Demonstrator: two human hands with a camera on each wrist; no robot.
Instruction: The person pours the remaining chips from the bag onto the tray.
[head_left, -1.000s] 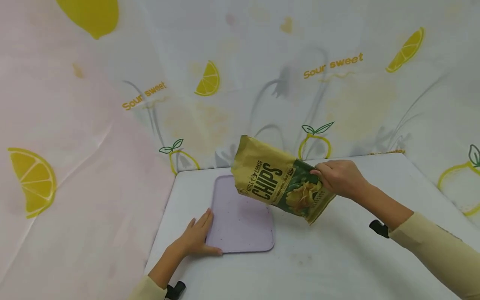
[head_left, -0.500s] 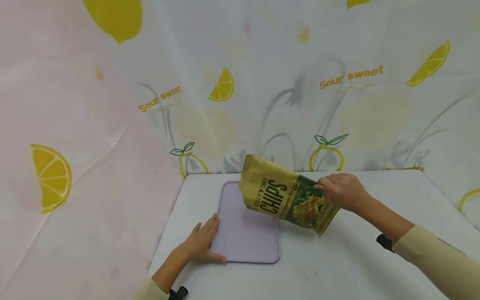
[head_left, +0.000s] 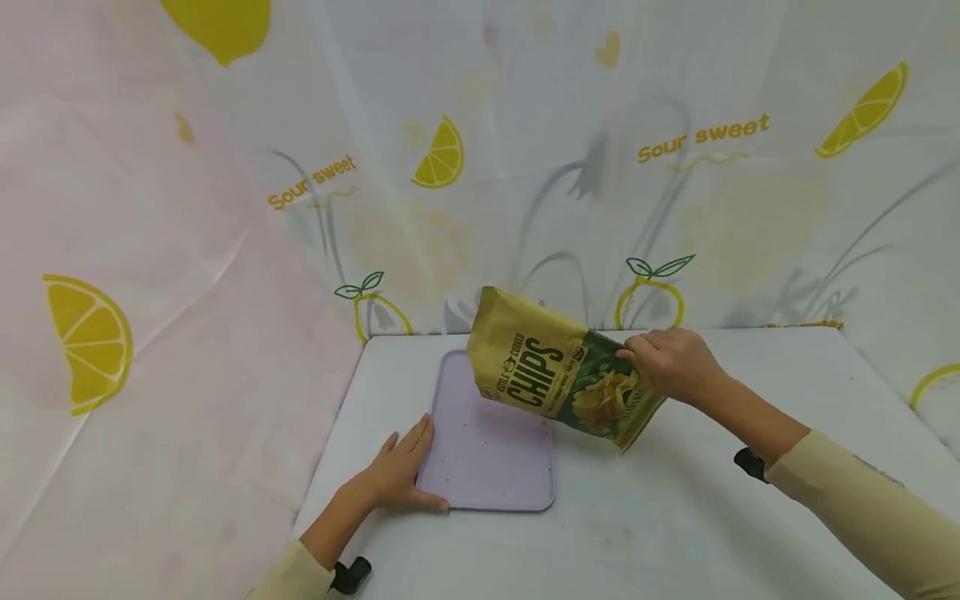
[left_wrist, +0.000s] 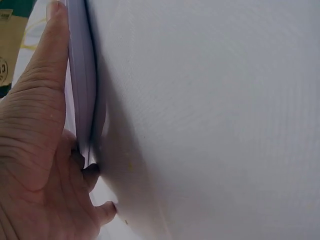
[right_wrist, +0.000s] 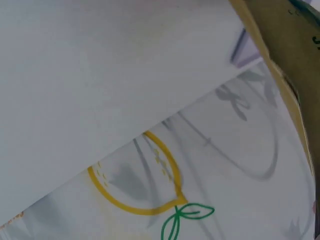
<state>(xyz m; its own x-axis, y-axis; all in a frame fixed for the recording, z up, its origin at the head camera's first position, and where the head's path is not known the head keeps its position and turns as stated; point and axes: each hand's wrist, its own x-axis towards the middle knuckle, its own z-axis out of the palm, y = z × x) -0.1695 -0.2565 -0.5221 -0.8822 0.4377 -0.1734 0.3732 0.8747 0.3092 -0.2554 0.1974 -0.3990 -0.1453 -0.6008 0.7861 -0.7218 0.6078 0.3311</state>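
My right hand [head_left: 678, 364] grips a yellow and green bag of chips [head_left: 543, 358] by its green end. Held tilted in the air, the bag has its yellow end over the far part of a pale purple tray [head_left: 487, 467], with that end lower-left hidden against the tray. Small dark specks dot the tray's surface. At the tray's near left corner, my left hand [head_left: 393, 475] lies with fingers extended along the side and thumb at the front edge. The left wrist view shows the thumb [left_wrist: 45, 65] against the tray's rim [left_wrist: 82, 75]. In the right wrist view, only part of the bag [right_wrist: 290, 45] appears.
A white table [head_left: 750, 500] carries the tray near its left side. Behind it and to the left hangs a cloth backdrop [head_left: 480, 208] with lemon prints. Faint smudges mark the table in front of the tray.
The head view has tilted and shifted slightly. Relative to the tray, the bag and both hands keep nearly the same places.
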